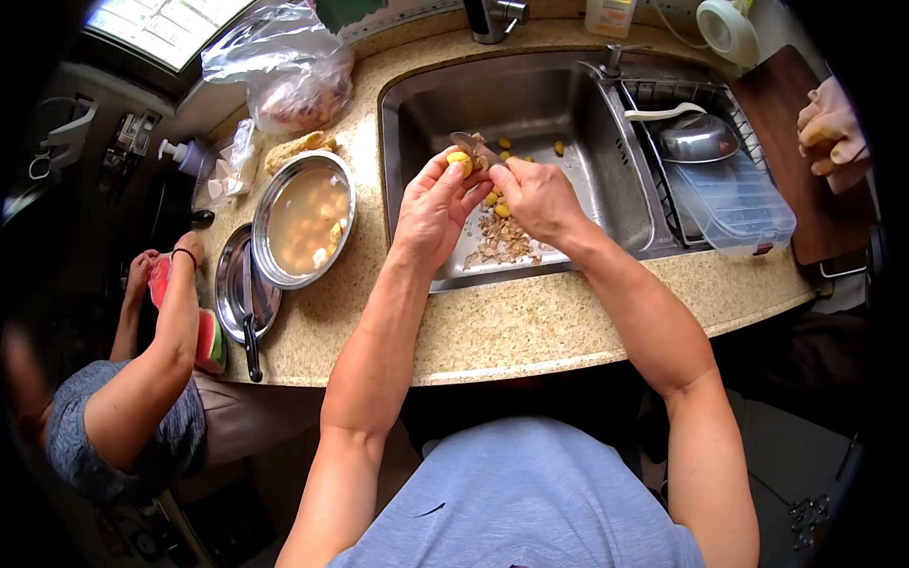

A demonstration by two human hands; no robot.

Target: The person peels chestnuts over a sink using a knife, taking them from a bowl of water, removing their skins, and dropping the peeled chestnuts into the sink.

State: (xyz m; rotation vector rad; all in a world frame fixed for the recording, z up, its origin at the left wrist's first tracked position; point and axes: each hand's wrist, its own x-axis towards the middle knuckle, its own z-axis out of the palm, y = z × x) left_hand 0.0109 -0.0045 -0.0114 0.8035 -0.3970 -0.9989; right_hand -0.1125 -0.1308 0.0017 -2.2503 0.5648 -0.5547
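Note:
Over the sink (407, 114), my left hand (431, 213) pinches a yellow, partly peeled chestnut (459, 161) between thumb and fingers. My right hand (542, 201) is closed on a small knife (465, 142), its blade against or just beside the chestnut; the handle is hidden in my grip. Brown peelings (504, 239) lie scattered on the sink floor below my hands. Several more yellow chestnuts (559, 149) rest in the sink, some partly covered by my hands.
Left of the sink stands a steel bowl (351, 204) of cloudy water and pale pieces, beside a metal dish (227, 275) with a black-handled knife (251, 341). Another person's hands hold watermelon (159, 280) further left. A dish rack (663, 204) and cutting board (781, 142) stand right.

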